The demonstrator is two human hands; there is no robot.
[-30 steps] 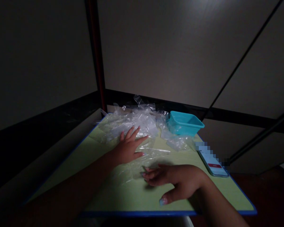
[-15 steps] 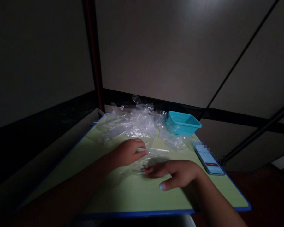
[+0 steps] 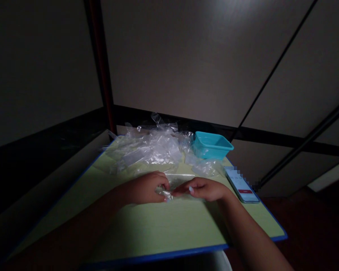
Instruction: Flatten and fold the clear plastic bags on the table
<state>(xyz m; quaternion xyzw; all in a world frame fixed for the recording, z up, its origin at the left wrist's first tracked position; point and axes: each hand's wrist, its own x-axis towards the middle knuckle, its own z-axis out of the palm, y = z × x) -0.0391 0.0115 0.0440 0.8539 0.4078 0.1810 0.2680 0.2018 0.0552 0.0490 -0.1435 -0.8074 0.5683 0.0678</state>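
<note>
A clear plastic bag point(image 3: 183, 177) lies on the light green tabletop point(image 3: 158, 229) under and between my hands. My left hand point(image 3: 148, 187) is curled, its thumb and fingers pinching a crumpled part of the bag. Close beside it on the right, my right hand point(image 3: 207, 189) rests on the plastic with its fingers stretched out toward the left fingertips and its thumb raised. Beyond both hands spreads a heap of crumpled clear plastic bags point(image 3: 161, 146). How far the bag runs beneath my hands is hidden.
A turquoise plastic basket point(image 3: 213, 146) stands at the back right, with more clear plastic point(image 3: 209, 167) in front of it. A phone point(image 3: 241, 184) with a lit screen lies along the right edge. Walls rise behind and left of the table.
My left hand has closed on part of the bag and moved slightly nearer. My right hand has moved away from me, up beside the left fingertips. The view has shifted a little right.
</note>
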